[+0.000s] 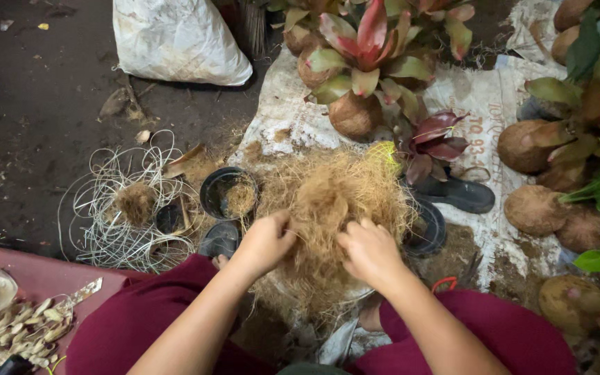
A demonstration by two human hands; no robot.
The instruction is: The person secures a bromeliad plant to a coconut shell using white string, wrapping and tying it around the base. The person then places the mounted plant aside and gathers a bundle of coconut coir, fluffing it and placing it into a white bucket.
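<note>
A big loose mass of brown coconut fibre (328,201) lies on the ground between my knees. My left hand (267,242) pinches into its left side, fingers closed on strands. Pressed into the right side, my right hand (369,251) also grips fibre. Both forearms reach in from the bottom of the view over dark red trousers (140,319).
A black plastic pot (227,194) with fibre inside stands left of the mass, a tangle of thin wire (126,201) beyond it. Fibre-wrapped plant balls with red-green leaves (366,48) sit behind and at right. A white sack (175,38), a black sandal (456,193), and peanut shells (22,330) are nearby.
</note>
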